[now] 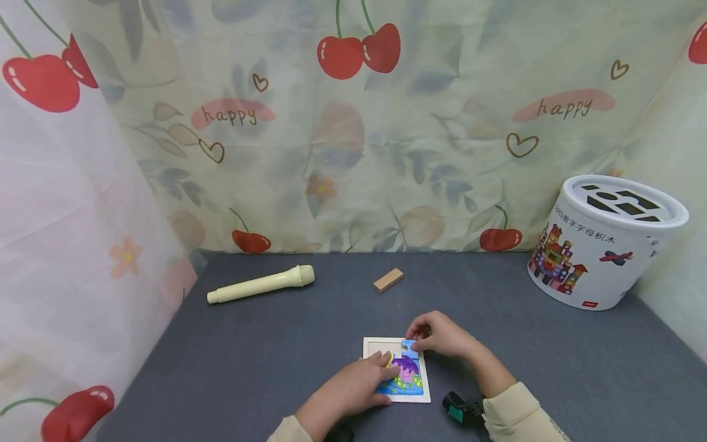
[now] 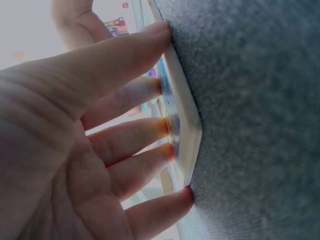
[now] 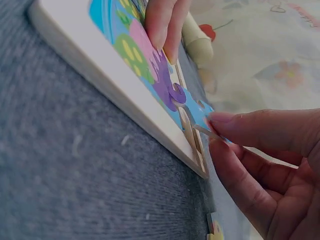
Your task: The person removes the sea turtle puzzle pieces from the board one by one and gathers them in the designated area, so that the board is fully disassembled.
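Note:
A jigsaw puzzle in a pale wooden frame [image 1: 397,399] lies on the dark table. Its picture shows purple, pink, green and blue, and bare tray shows at the upper left. My left hand [image 1: 359,383] rests on the puzzle, fingers spread and nearly straight; in the left wrist view the thumb [image 2: 125,57] lies at the frame's edge. My right hand [image 1: 442,334] pinches a blue puzzle piece [image 3: 197,112] between thumb and index finger. That piece stands tilted at the frame's upper right corner, its lower end against the purple part of the picture.
Behind the puzzle lies a small wooden block [image 1: 388,280]. A cream toy microphone [image 1: 262,286] is at the back left. The white block bucket [image 1: 602,245], with shaped holes in its lid, stands at the back right. Printed cloth [image 1: 353,184] walls the back and sides.

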The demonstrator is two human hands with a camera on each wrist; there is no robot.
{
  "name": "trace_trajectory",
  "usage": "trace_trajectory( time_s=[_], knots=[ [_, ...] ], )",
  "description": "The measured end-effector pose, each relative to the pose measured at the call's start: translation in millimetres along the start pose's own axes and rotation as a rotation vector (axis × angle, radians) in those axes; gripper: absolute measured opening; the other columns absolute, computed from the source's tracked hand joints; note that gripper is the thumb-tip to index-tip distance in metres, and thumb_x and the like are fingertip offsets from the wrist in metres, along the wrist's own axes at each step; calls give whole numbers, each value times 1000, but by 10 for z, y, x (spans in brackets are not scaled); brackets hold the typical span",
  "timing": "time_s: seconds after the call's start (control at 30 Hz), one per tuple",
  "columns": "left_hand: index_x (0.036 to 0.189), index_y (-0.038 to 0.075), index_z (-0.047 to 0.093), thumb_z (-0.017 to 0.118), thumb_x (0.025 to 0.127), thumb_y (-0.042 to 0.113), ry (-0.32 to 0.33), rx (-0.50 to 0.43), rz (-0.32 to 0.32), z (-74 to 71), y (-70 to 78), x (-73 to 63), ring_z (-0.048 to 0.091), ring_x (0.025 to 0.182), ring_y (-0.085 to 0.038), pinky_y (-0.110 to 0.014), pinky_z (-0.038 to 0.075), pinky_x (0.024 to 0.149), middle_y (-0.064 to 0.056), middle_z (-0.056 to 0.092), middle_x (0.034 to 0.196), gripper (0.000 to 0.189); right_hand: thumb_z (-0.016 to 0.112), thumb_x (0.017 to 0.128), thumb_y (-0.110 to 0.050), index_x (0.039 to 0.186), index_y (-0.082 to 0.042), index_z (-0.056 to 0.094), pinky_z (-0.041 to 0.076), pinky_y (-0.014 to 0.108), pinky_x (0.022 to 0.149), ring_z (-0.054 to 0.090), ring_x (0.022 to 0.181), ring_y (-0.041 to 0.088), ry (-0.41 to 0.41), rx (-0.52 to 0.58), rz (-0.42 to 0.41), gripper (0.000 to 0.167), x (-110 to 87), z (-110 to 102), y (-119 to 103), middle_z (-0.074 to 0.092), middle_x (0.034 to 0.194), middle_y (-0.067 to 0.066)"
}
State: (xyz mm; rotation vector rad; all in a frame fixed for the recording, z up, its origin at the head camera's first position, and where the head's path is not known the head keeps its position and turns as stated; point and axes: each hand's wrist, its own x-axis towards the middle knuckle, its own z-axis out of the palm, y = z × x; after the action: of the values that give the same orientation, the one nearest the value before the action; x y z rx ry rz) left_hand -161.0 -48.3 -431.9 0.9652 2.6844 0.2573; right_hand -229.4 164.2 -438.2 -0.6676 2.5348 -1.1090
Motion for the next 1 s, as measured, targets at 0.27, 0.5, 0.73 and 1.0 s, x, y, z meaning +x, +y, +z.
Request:
trace_trajectory(
  time_s=[0.27,0.5,0.73,1.0],
  knots=[
    [131,23,56,68,83,36,-8,-11,-9,8,-9,-4,41,134,-21,-42,42,102,-5,46,143,50,66,84,-5,93,-1,67,50,24,61,56,70,13,-36,106,28,10,-11,-20,13,64,79,4],
    [130,22,56,68,83,35,16,-7,7,23,-18,-5,42,133,-22,-41,42,102,-6,46,142,50,61,88,-5,94,2,67,54,27,63,59,68,13,-39,170,18,11,-19,-55,70,66,79,7],
    [131,22,55,67,84,35,9,-14,-1,23,-11,-10,41,134,-22,-42,41,103,-5,46,143,51,62,89,-11,96,1,68,52,26,64,57,70,17,-13,171,27,15,-98,-170,139,65,81,7],
    [131,23,55,68,84,35,9,-13,-12,22,2,-10,40,134,-22,-41,40,104,-5,45,144,51,62,89,-15,99,2,67,51,28,63,56,70,15,46,174,56,20,-254,-343,269,65,83,8]
  ],
)
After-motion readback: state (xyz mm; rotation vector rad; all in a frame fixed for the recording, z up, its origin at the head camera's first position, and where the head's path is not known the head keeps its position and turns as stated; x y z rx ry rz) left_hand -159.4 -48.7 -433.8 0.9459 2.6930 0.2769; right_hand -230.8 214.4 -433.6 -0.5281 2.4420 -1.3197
